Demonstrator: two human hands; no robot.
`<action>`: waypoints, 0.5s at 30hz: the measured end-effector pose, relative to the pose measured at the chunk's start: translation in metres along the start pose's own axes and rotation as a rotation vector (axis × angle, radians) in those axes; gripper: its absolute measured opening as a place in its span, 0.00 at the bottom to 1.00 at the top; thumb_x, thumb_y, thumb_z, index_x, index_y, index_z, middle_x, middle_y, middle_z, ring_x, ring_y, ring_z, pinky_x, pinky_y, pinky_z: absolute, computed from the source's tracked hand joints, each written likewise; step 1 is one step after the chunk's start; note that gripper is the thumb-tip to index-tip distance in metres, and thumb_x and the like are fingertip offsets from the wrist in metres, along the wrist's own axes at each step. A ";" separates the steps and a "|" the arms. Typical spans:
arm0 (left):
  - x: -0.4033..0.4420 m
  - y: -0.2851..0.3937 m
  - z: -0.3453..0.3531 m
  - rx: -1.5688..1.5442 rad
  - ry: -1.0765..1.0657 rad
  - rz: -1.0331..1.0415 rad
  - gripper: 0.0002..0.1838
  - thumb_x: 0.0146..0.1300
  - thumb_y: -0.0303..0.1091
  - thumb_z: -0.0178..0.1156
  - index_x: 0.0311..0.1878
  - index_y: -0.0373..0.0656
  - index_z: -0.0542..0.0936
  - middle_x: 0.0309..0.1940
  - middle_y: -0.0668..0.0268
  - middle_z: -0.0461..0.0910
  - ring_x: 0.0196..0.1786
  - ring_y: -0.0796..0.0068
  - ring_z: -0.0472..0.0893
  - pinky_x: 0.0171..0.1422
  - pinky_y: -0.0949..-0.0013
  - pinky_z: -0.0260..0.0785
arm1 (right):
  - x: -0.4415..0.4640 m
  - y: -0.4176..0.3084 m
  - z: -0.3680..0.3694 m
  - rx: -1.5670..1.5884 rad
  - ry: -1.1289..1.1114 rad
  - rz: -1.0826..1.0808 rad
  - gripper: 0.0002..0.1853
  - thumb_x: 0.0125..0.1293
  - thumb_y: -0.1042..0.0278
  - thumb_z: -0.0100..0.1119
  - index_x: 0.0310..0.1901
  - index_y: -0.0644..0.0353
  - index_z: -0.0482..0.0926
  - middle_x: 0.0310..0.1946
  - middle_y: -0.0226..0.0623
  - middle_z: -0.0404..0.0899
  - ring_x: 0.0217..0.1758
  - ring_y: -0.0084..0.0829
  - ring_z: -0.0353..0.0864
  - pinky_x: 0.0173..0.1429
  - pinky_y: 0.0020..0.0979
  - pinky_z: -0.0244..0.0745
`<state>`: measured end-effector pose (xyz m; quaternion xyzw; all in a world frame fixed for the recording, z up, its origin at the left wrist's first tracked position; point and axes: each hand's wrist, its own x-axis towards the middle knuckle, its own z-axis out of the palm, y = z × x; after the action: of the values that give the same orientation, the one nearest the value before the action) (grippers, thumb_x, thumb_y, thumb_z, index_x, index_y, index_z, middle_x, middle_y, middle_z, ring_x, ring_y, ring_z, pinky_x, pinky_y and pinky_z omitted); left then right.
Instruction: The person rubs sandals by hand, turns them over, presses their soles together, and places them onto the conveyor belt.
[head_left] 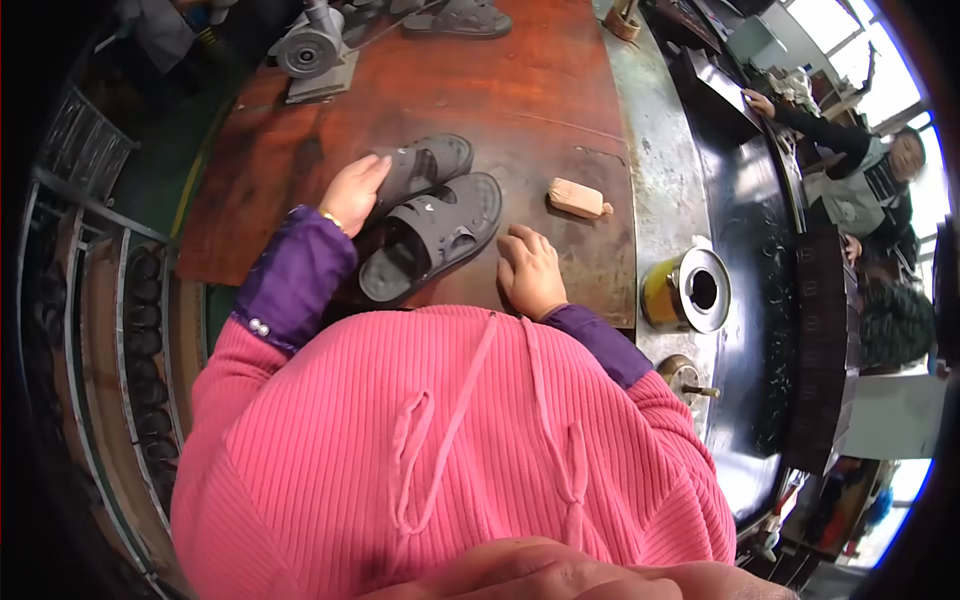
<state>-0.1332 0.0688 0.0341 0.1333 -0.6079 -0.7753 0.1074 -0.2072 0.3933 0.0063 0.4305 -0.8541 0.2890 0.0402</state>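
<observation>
Two dark grey slide sandals lie side by side on the red-brown tabletop in front of me. My left hand [356, 194] is closed on the outer side of the left sandal [402, 176], with the thumb along its strap. Partly over that one lies the right sandal [440, 232], its toe pointing away and its open heel toward my body. My right hand [532, 270] rests on the tabletop just right of the right sandal, apart from it, fingers loosely spread and holding nothing. Beyond it sits a tan wrapped block [578, 198].
A yellow can [684, 291] and a round metal piece with a handle [684, 376] stand on the metal ledge at right. A small motor [310, 52] and another sandal [458, 18] are at the far edge. Shoe racks [128, 330] stand left; a co-worker [870, 175] is beyond the conveyor.
</observation>
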 end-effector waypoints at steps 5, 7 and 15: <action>0.000 0.007 0.002 -0.077 0.031 -0.011 0.21 0.79 0.43 0.52 0.58 0.34 0.79 0.53 0.64 0.83 0.54 0.76 0.79 0.63 0.71 0.67 | 0.005 -0.005 -0.001 -0.008 0.000 -0.002 0.19 0.61 0.67 0.61 0.54 0.58 0.79 0.61 0.43 0.74 0.66 0.46 0.71 0.69 0.45 0.65; -0.003 0.008 0.003 -0.062 0.042 -0.012 0.22 0.79 0.45 0.52 0.59 0.34 0.80 0.53 0.63 0.83 0.55 0.75 0.80 0.64 0.71 0.67 | 0.007 -0.005 0.000 -0.010 0.000 -0.005 0.19 0.61 0.67 0.61 0.54 0.58 0.79 0.61 0.43 0.74 0.66 0.46 0.71 0.69 0.45 0.65; -0.002 0.004 0.002 0.362 0.052 0.006 0.24 0.79 0.46 0.53 0.58 0.32 0.80 0.53 0.63 0.84 0.55 0.78 0.80 0.64 0.73 0.68 | 0.005 -0.007 0.003 -0.016 -0.001 0.001 0.19 0.61 0.67 0.63 0.54 0.59 0.79 0.61 0.42 0.74 0.66 0.45 0.71 0.69 0.44 0.65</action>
<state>-0.1321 0.0701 0.0385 0.1686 -0.7351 -0.6491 0.0995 -0.2044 0.3853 0.0085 0.4301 -0.8565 0.2820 0.0431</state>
